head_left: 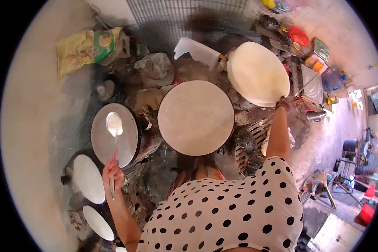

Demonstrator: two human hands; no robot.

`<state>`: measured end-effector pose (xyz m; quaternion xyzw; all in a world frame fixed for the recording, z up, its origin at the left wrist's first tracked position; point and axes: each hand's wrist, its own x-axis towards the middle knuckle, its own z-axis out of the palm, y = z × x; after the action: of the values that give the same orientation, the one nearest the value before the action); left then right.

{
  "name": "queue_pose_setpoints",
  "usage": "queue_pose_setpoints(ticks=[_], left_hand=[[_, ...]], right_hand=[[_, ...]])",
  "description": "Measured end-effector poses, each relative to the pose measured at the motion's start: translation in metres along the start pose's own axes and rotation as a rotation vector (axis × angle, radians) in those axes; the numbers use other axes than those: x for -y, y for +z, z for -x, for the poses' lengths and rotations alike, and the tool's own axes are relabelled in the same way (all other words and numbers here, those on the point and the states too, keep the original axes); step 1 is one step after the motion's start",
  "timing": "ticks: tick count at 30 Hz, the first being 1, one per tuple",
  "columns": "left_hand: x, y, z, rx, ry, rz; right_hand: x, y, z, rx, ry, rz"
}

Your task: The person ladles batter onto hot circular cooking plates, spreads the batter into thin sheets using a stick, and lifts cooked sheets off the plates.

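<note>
My left hand (112,171) is closed around the handle of a ladle (114,124), whose bowl looks shiny and whitish. The ladle is over a dark-rimmed round griddle or pan (100,143) with a greyish surface; whether they touch I cannot tell. Out to the right, my right hand (283,102) is at the near edge of a large pale round flatbread (258,73), its fingers seeming to pinch the rim; they are small and in shadow. Between my hands sits a wide round griddle (196,117) with an even beige-grey surface.
Two white round surfaces (89,178) (98,222) stand at the lower left. A yellow-green sack (86,48) and a crumpled plastic bag (154,69) lie behind. A slotted grate (250,147) is near my right arm. A metal cup (316,116) and jars stand farther right.
</note>
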<state>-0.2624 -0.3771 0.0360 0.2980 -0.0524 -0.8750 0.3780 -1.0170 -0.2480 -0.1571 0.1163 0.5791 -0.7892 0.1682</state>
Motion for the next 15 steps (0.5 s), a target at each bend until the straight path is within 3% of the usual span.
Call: queue_pose_setpoints(ticks=[4, 5, 7, 9, 10, 11, 12, 14, 15], left_hand=[[-0.039, 0.014, 0.014, -0.171, -0.019, 0.193], [-0.056, 0.01, 0.016, -0.138, -0.039, 0.186], [-0.087, 0.002, 0.026, 0.126, -0.068, -0.078], [-0.078, 0.066, 0.052, -0.246, 0.226, -0.707], [-0.076, 0.067, 0.056, -0.345, 0.327, -0.896], [-0.073, 0.069, 0.053, -0.444, 0.408, -1.088], [-0.076, 0.06, 0.045, -0.434, 0.407, -1.083], [-0.083, 0.032, 0.019, -0.383, 0.358, -1.005], [-0.086, 0.018, 0.004, -0.347, 0.31, -0.935]], right_hand=[[-0.011, 0.009, 0.022, 0.029, -0.038, -0.022], [-0.017, 0.008, 0.036, 0.051, -0.068, -0.024], [-0.032, 0.012, 0.08, 0.175, -0.154, 0.112], [-0.043, 0.049, 0.157, 0.43, -0.303, 0.638], [-0.044, 0.06, 0.207, 0.604, -0.51, 1.163], [-0.066, 0.065, 0.224, 0.86, -0.341, 0.968], [-0.088, 0.071, 0.241, 1.073, -0.114, 0.774], [-0.115, 0.092, 0.299, 1.263, -0.04, 0.314], [-0.102, 0.112, 0.37, 1.271, -0.6, 0.805]])
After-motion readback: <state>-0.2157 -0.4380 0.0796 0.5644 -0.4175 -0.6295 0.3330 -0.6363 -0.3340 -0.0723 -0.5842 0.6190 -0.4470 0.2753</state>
